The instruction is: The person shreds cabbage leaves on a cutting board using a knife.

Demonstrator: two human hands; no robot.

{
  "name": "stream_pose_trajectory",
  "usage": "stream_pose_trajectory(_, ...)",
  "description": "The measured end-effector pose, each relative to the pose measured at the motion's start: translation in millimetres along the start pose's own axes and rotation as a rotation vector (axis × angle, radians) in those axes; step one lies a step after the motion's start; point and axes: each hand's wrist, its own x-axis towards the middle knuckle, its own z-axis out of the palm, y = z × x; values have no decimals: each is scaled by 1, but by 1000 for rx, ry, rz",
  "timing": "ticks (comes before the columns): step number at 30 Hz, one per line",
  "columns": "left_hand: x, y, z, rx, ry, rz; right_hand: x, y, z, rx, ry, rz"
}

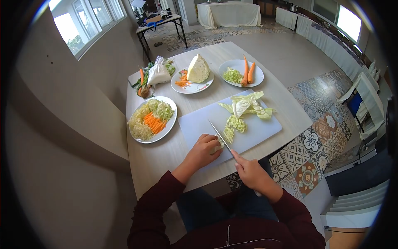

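Note:
My right hand (250,171) is closed round the handle of a knife (219,135), whose blade points up and left over the white cutting board (192,124). Just left of the blade, my left hand (203,151) presses a piece of cabbage (218,146) onto the board with its fingers curled. Shredded cabbage (234,124) lies right of the blade, and loose cabbage leaves (247,104) rest at the board's far right part. Part of the held piece is hidden under my fingers.
Behind the board stand a plate (199,88) with a cabbage wedge and carrot shreds, and a plate (258,79) with two carrots and shredded cabbage. At left are a plate (171,124) of shredded vegetables and a bag of white contents (158,74) beside more vegetables.

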Motion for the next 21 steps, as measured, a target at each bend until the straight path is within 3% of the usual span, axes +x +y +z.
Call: stream_pose_trajectory(21, -2, 1, -1, -3, 27, -11, -56, -12, -16, -25, -22, 74)
